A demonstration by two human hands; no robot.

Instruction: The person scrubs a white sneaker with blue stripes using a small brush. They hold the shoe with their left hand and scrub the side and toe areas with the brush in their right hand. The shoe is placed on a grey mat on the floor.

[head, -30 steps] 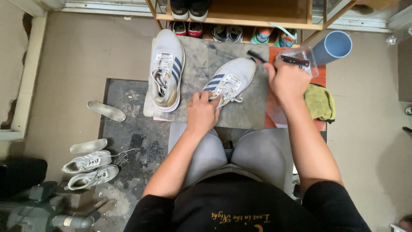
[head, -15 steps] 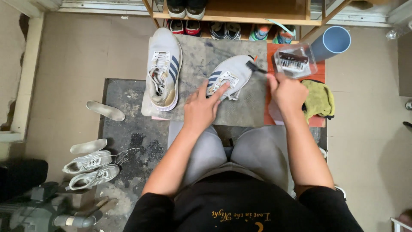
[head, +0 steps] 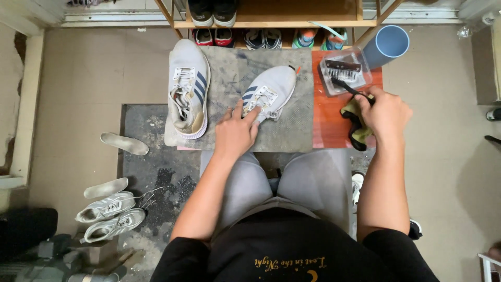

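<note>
Left hand (head: 236,133): flat, fingers spread, pressing grey sneaker (head: 271,92) on mat (head: 292,125).
Right hand (head: 385,112): closed around dark brush (head: 345,83), bristles in clear tray (head: 344,73); yellow cloth (head: 355,125) beneath.

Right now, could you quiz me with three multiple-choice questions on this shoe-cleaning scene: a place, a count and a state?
1. Where is the left hand?
A on the white sneaker lying on the grey mat
B on the blue tube
C on the shelf

2. How many sneakers lie on the mat?
A one
B two
C four

3. What is the right hand doing?
A lying open
B gripping a dark brush handle
C holding a shoe

A: fingers rest on its laces.
B: a second sneaker lies beside it.
B: fingers are closed round it.
</note>
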